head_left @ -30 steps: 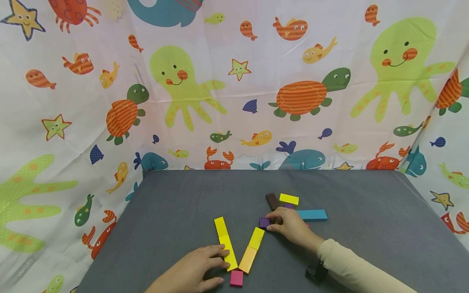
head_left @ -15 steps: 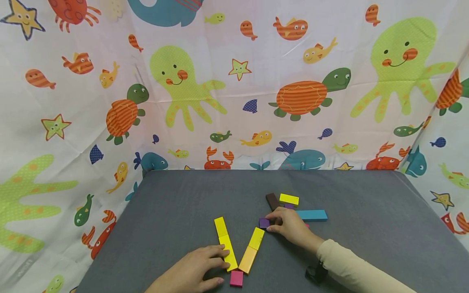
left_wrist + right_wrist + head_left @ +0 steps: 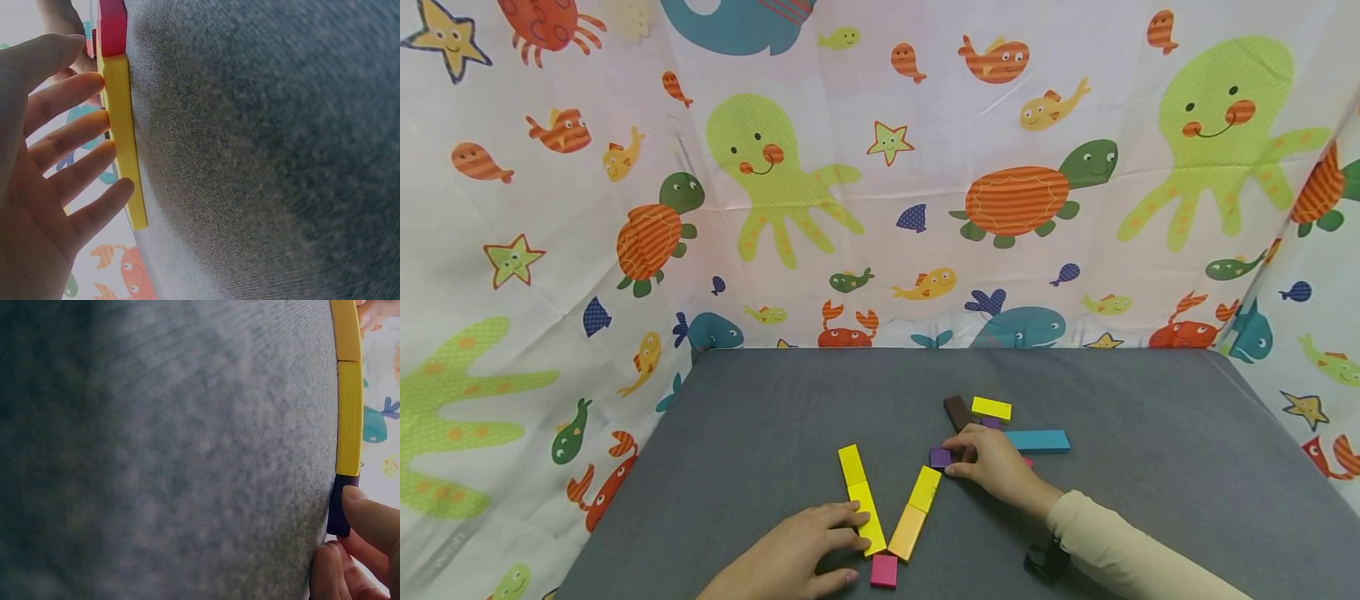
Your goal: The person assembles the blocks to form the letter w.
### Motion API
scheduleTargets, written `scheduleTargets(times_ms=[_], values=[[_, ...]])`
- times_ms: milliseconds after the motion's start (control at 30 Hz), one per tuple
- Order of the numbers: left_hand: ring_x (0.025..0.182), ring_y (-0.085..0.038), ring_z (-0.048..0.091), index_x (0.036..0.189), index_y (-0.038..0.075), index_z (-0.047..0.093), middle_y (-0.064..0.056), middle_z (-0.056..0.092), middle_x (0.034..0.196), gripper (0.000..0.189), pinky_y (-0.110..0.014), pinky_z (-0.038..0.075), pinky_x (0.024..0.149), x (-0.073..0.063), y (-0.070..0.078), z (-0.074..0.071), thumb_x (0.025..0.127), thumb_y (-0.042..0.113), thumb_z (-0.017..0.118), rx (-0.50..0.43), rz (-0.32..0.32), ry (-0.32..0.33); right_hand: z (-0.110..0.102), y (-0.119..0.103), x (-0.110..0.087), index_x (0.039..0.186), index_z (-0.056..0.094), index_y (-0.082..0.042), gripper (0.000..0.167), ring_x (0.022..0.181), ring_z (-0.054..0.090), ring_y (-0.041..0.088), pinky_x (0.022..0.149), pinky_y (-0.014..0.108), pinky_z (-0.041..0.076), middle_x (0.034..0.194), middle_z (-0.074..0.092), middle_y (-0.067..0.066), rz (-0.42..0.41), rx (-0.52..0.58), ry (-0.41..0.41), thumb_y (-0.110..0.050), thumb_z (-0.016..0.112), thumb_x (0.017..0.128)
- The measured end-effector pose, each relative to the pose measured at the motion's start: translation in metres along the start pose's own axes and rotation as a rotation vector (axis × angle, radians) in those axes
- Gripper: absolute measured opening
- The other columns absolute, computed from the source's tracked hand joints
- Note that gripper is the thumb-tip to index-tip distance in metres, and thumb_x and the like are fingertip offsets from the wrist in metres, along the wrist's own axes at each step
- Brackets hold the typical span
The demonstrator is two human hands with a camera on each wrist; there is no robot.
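My right hand (image 3: 1003,468) pinches a small purple block (image 3: 940,457) between thumb and fingers. In the right wrist view this purple block (image 3: 339,506) stands right at the end of a yellow block (image 3: 350,419). That yellow block lines up with an orange-yellow block (image 3: 907,533), forming one slanted arm of a V. Two yellow blocks, the nearer one (image 3: 867,510) and the farther one (image 3: 852,464), make the other arm. A pink block (image 3: 883,571) lies at the V's point. With fingers extended, my left hand (image 3: 797,546) touches the nearer yellow block's side; its fingertips (image 3: 123,186) show along it in the left wrist view.
Behind my right hand lie a dark brown block (image 3: 957,412), a yellow block (image 3: 992,408), another purple block (image 3: 991,422) and a long blue block (image 3: 1041,442). A pink block (image 3: 1028,462) is mostly hidden. A sea-animal cloth (image 3: 865,200) hangs behind the grey table (image 3: 760,417).
The purple block and my right hand have shifted very slightly left. My left hand stays in place against the yellow block.
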State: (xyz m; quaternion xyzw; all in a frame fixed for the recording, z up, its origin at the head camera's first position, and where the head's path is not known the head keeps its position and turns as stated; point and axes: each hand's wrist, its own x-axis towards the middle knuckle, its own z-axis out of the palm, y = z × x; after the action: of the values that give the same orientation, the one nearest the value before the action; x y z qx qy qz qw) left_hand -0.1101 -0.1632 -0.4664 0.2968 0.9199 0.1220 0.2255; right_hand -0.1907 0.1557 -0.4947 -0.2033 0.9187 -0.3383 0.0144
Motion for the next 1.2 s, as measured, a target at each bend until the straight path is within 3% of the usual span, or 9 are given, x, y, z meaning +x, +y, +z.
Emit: scheduleTargets(times_ms=[167,300,400,500,633,767,933,1200], values=[[0.126,-0.013,0.056,0.121,0.043,0.063,0.015,0.057,0.139,0.036,-0.046,0.053,0.104,-0.001,0.0,-0.001,0.087,0.055,0.067,0.0,0.013,0.005,-0.003,0.001,0.002,0.116,0.073,-0.011,0.039,0.074,0.054,0.005,0.06,0.015,0.048,0.098,0.068,0.0,0.023,0.053,-0.016,-0.021,0.082,0.08],[0.126,-0.013,0.055,0.121,0.044,0.063,0.016,0.056,0.14,0.036,-0.046,0.053,0.104,-0.001,0.0,-0.001,0.088,0.056,0.066,-0.007,0.01,-0.001,-0.018,0.0,0.007,0.119,0.071,-0.009,0.042,0.073,0.056,0.01,0.059,0.018,0.05,0.103,0.07,0.005,0.06,0.126,-0.001,-0.023,0.081,0.081],[0.127,-0.013,0.055,0.122,0.044,0.062,0.016,0.056,0.14,0.036,-0.045,0.054,0.103,-0.001,-0.002,-0.002,0.088,0.056,0.065,-0.003,0.037,0.006,-0.037,0.002,0.018,0.12,0.071,-0.012,0.042,0.081,0.061,0.014,0.067,0.023,0.055,0.106,0.071,0.006,0.048,0.119,0.046,-0.026,0.08,0.082],[0.127,-0.013,0.055,0.122,0.044,0.062,0.015,0.056,0.14,0.035,-0.044,0.054,0.103,-0.002,-0.003,-0.002,0.089,0.056,0.064,0.011,0.066,0.019,-0.053,0.011,0.032,0.125,0.068,-0.015,0.045,0.101,0.065,0.024,0.085,0.036,0.06,0.116,0.068,0.006,0.006,0.103,0.051,-0.027,0.079,0.083],[0.127,-0.013,0.055,0.122,0.044,0.062,0.015,0.056,0.14,0.035,-0.045,0.054,0.103,-0.001,-0.002,-0.002,0.089,0.056,0.064,0.007,0.049,0.007,-0.064,0.031,0.046,0.137,0.06,-0.018,0.057,0.127,0.055,0.035,0.104,0.055,0.051,0.137,0.059,0.009,-0.006,0.107,-0.059,-0.028,0.079,0.084],[0.127,-0.013,0.054,0.121,0.045,0.062,0.017,0.055,0.141,0.035,-0.047,0.053,0.104,-0.001,0.0,-0.002,0.088,0.056,0.065,-0.015,0.004,-0.018,-0.064,0.05,0.053,0.144,0.053,-0.018,0.068,0.139,0.045,0.039,0.113,0.06,0.04,0.149,0.049,0.011,0.021,0.1,-0.178,-0.03,0.081,0.082],[0.129,-0.014,0.054,0.121,0.045,0.062,0.017,0.054,0.142,0.035,-0.048,0.052,0.105,0.0,0.001,-0.002,0.088,0.056,0.065,-0.032,-0.025,-0.031,-0.06,0.065,0.058,0.146,0.049,-0.017,0.074,0.14,0.039,0.041,0.115,0.064,0.035,0.153,0.044,0.015,0.03,0.115,-0.264,-0.029,0.082,0.081],[0.128,-0.013,0.055,0.121,0.044,0.062,0.016,0.055,0.141,0.034,-0.047,0.053,0.104,-0.001,-0.001,-0.002,0.089,0.055,0.065,-0.024,0.001,-0.019,-0.056,0.072,0.064,0.142,0.055,-0.019,0.069,0.139,0.03,0.043,0.111,0.069,0.031,0.152,0.045,0.012,0.04,0.085,-0.288,-0.029,0.083,0.08]])
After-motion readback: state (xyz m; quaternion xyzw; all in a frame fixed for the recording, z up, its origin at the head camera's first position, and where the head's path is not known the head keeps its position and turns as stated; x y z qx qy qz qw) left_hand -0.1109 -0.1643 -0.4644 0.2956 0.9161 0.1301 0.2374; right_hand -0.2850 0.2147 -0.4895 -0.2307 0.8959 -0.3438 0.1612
